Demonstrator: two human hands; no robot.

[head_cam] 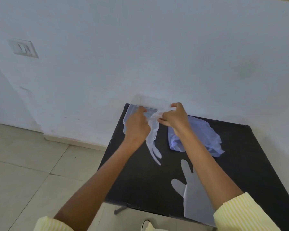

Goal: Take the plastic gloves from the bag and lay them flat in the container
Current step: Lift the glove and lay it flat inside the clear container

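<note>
A clear plastic container (129,112) sits at the far left corner of the black table (140,180), against the wall. My left hand (137,125) and my right hand (174,115) both pinch the cuff of one thin clear plastic glove (153,144) above the container. Its fingers hang down toward me over the table. A pale blue plastic bag (205,134) lies crumpled to the right, partly behind my right forearm. A second clear glove (192,195) lies flat at the table's near edge, partly under my right arm.
A white wall runs right behind the table, with a switch plate (22,48) at the upper left. Beige floor tiles (23,172) spread to the left. A metal table leg (120,210) shows below the near edge.
</note>
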